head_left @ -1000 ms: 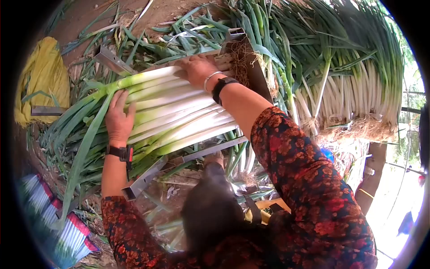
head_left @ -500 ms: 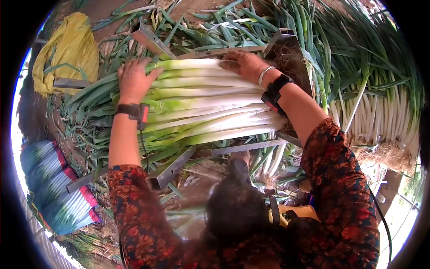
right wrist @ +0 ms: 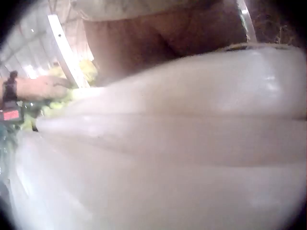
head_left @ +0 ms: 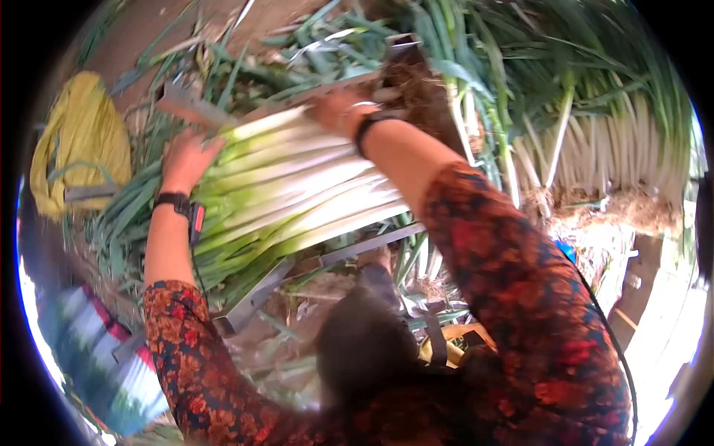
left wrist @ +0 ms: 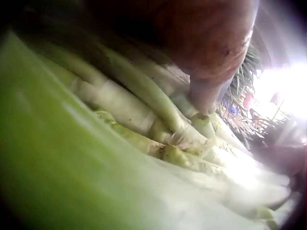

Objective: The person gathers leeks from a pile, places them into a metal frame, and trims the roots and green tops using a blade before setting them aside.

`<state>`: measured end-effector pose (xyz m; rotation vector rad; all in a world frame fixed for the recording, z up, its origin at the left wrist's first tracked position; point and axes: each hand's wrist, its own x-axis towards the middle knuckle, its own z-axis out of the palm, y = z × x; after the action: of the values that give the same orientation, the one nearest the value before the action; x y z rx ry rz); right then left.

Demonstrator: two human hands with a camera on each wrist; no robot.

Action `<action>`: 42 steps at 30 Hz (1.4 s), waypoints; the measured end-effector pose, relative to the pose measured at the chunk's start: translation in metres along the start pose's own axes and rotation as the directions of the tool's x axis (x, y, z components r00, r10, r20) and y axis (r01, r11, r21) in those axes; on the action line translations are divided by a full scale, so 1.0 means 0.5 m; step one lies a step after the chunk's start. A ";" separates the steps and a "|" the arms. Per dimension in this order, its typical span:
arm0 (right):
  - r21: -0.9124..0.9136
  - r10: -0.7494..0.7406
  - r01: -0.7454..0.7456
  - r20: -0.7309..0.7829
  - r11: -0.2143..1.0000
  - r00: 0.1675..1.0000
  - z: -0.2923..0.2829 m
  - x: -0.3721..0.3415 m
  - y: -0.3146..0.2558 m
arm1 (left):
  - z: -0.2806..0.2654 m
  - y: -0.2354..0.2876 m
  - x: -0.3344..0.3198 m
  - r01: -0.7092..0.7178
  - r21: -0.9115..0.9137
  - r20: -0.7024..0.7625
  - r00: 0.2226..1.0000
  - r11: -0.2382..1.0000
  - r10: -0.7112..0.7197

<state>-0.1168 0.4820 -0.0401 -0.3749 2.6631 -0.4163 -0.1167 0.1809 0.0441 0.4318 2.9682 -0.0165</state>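
Metal frame (head_left: 256, 297) bears leeks (head_left: 305, 178); dirt floor (head_left: 145, 33) bears loose leaves (head_left: 256, 74).

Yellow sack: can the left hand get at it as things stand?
Probably yes: the left hand is near the leafy end of the leeks, toward the yellow sack, with mostly leaves between. A metal bar overlaps the sack's lower part.
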 end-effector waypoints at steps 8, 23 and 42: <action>0.043 -0.006 0.017 -0.236 0.999 0.972 -0.144 -0.154 -0.076 | -0.022 0.025 -0.035 0.178 0.222 -0.195 0.971 0.959 -0.136; 0.694 0.941 -0.640 -0.295 0.330 0.167 0.023 -0.718 0.749 | -0.393 0.591 -0.403 -0.437 -0.820 -0.374 0.898 0.368 0.232; 0.312 0.817 -0.769 -0.369 0.558 0.443 0.217 -0.748 0.788 | -0.196 0.981 -0.340 0.161 -0.951 0.277 0.820 0.262 0.501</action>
<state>0.1818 0.9388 -0.1352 1.1803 2.8499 -0.3393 0.1703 0.6060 0.1697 0.4417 1.7654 1.3906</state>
